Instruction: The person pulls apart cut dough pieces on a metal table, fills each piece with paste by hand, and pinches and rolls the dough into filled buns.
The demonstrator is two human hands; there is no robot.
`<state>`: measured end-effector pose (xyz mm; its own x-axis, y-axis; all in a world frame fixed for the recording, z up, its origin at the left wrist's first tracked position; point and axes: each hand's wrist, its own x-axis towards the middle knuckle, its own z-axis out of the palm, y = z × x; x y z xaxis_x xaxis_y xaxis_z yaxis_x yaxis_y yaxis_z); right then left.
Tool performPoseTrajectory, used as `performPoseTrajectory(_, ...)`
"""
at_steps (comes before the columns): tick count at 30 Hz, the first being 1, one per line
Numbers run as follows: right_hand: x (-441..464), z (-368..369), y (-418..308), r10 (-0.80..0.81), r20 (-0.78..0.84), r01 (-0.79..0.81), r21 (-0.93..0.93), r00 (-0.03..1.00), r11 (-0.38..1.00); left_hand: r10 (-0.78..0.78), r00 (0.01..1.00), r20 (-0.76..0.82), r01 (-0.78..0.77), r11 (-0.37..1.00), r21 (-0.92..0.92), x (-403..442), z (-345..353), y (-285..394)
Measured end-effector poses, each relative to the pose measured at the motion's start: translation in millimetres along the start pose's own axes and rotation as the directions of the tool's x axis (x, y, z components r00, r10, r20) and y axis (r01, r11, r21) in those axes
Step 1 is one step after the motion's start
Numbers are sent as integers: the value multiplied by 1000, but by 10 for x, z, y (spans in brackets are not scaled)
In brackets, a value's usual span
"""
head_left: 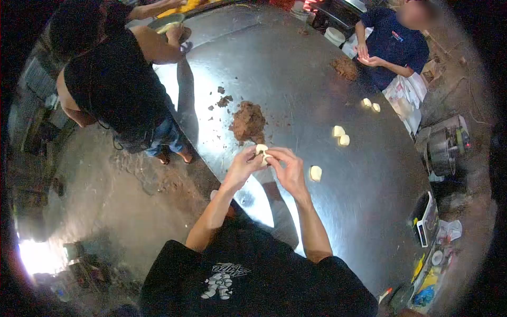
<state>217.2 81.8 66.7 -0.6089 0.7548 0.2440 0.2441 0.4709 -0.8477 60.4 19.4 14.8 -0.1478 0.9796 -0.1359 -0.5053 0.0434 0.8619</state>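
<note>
Between the fingertips of both hands is a small piece of pale dough (262, 150), pinched from either side. My left hand (241, 169) grips its left part with the fingers closed. On the other side, my right hand (288, 171) has thumb and fingers pressed on it. Just beyond my hands lies a crumbly brown mound of what looks like filling (248, 121), with loose bits around it. A pale dough ball (316, 173) rests on the metal table to the right of my right hand. Farther off sit more dough pieces (341, 135).
The broad metal table (274, 63) has another brown pile (345, 68) near a co-worker (396, 50) at the far right. A second person in black (111, 90) stands at the left edge. A metal pot (442, 150) is beyond the right edge.
</note>
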Motion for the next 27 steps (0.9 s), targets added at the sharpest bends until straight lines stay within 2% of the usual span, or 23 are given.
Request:
performPoseTrajectory(1, 2, -3, -152, 14, -47, -13, 16, 999, 1000, -4, 1000, -5, 4, 1000, 4, -60, 66, 48)
performPoseTrajectory(2, 6, 12, -232, 24, -94, -21, 32, 995, 999, 76, 997, -27, -58, 910, 410, -114, 130, 105)
performPoseTrajectory(3, -10, 40, -219, 20, -88, -17, 38, 996, 999, 157, 987, -17, -92, 661, 744, -191, 205, 216)
performPoseTrajectory(4, -42, 69, -181, -19, -63, 16, -39, 998, 999, 76, 997, 33, -68, 523, 849, -250, 260, 357)
performPoseTrajectory(5, -56, 90, -150, -60, -39, 56, -115, 997, 992, 82, 996, 25, -65, 522, 851, -298, 220, 338)
performPoseTrajectory(7, -91, 88, -110, -47, -38, 44, -74, 998, 996, 105, 985, 134, -170, 681, 712, -422, 61, 225)
performPoseTrajectory(8, -124, 102, -111, -24, -43, 23, -35, 999, 999, -4, 995, 105, -20, 972, 233, -491, -33, 150)
performPoseTrajectory(9, -144, 112, -183, -34, -41, 33, -28, 999, 999, 3, 995, 98, -27, 970, 240, -590, -29, 190)
performPoseTrajectory(11, -236, 105, -431, -54, 8, 53, 125, 998, 991, -40, 999, -24, 37, 993, -111, -848, 15, 296)
performPoseTrajectory(12, -280, 146, -534, -58, 21, 55, 135, 998, 989, -58, 997, -55, 48, 985, -166, -906, -13, 230)
performPoseTrajectory(14, -353, 273, -708, -306, 49, 304, 45, 951, 952, -22, 997, -68, 11, 988, -153, -1024, -79, 130)
performPoseTrajectory(15, -370, 284, -714, -312, 55, 309, 54, 949, 950, 10, 998, -65, -19, 990, -143, -1078, -38, 167)
performPoseTrajectory(16, -366, 276, -701, -108, 111, 87, 178, 988, 980, 59, 995, -77, -72, 981, -182, -1127, 11, 199)
performPoseTrajectory(17, -377, 282, -705, 91, 192, -143, 282, 977, 949, 65, 994, -86, -79, 981, -178, -1203, 51, 243)
performPoseTrajectory(18, -406, 314, -732, 83, 197, -138, 287, 977, 948, 34, 994, -106, -65, 949, -309, -1271, 86, 289)
performPoseTrajectory(19, -441, 355, -770, -42, 102, 24, 173, 994, 985, 1, 993, -119, -53, 899, -434, -1322, 110, 305)
performPoseTrajectory(20, -485, 403, -810, -177, 20, 176, 43, 984, 983, 4, 992, -125, -58, 901, -430, -1349, 123, 273)
performPoseTrajectory(21, -541, 451, -850, -313, -46, 307, -98, 949, 947, 78, 981, -177, -141, 915, -378, -1361, 133, 207)
performPoseTrajectory(22, -596, 471, -923, -337, -59, 327, -135, 940, 935, 154, 963, -222, -221, 921, -321, -1357, 140, 147)
performPoseTrajectory(23, -646, 495, -937, -337, -62, 327, -131, 939, 936, 232, 938, -259, -299, 918, -260, -1351, 133, 94)
performPoseTrajectory(24, -718, 509, -942, -206, -61, 207, 11, 977, 978, 246, 931, -270, -296, 941, -164, -1361, 146, 80)
performPoseTrajectory(25, -794, 501, -937, -69, -38, 74, 147, 997, 986, 238, 932, -274, -290, 942, -169, -1380, 155, 60)
performPoseTrajectory(27, -876, 506, -801, -69, -42, 73, 101, 997, 992, 233, 939, -252, -226, 972, 59, -1385, 168, 47)
